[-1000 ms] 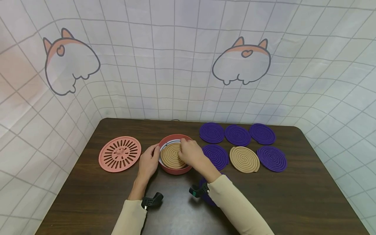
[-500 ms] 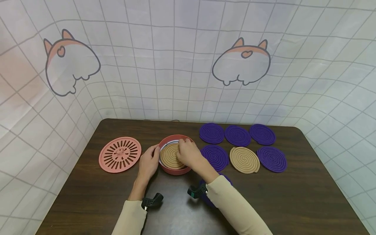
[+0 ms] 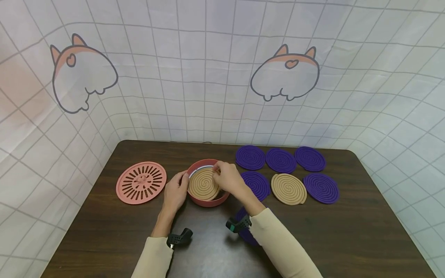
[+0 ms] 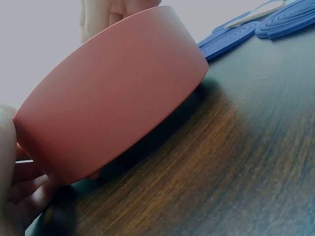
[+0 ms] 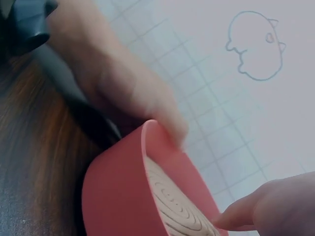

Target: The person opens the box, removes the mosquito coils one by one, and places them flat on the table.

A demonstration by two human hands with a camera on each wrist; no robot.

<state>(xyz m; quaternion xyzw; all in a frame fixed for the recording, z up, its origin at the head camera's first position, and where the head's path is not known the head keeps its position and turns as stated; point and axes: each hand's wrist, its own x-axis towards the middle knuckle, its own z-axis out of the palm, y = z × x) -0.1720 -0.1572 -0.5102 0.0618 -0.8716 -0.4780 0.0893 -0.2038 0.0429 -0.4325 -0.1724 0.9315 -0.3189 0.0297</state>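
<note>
A round red mosquito coil box (image 3: pixel 207 203) without its lid stands near the middle of the table. My left hand (image 3: pixel 175 193) grips its left side, thumb at the rim and fingers on the outer wall, as the left wrist view shows. A tan mosquito coil (image 3: pixel 202 185) sits inside, over a white ring, with a dark gap along its lower right edge. With curled fingers my right hand (image 3: pixel 228 178) pinches the coil's right edge; the fingertips are partly hidden in the head view. In the right wrist view the coil (image 5: pixel 172 199) lies below the box rim.
A pink slotted lid (image 3: pixel 141 183) lies left of the box. Several purple coils (image 3: pixel 250 157) lie to the right in rows, with another tan coil (image 3: pixel 289 189) among them. One purple coil (image 3: pixel 247 235) is partly under my right forearm.
The tan coil has shifted slightly left in the box, opening a gap at its lower right. My right hand has moved a little to the right. My left hand stays at the box.
</note>
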